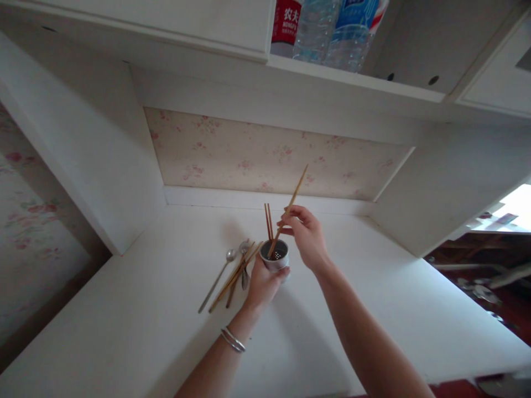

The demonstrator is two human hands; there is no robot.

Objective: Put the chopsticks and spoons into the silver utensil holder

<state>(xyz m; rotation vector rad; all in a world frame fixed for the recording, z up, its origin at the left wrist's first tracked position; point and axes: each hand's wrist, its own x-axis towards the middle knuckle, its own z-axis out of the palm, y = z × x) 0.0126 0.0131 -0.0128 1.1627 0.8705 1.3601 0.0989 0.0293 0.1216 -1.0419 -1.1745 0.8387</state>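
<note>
My left hand point(262, 284) is wrapped round a metal utensil holder point(275, 263) that stands on the white counter, with small holes in its bottom. Two brown chopsticks point(269, 220) lean upright inside it. Between the fingers of my right hand point(305, 235) is a light wooden chopstick point(296, 192), tilted, its lower end inside the holder's mouth. Left of the holder lies a loose pile of chopsticks point(231, 280) together with spoons point(244, 247). A long-handled spoon point(215, 284) rests at the pile's left side.
The white counter point(166, 309) is bounded by side panels and a floral back wall point(249, 149). Overhead, a shelf point(357, 80) holds plastic bottles point(317, 30). Beyond the counter's right end, cluttered items point(481, 293) sit lower down.
</note>
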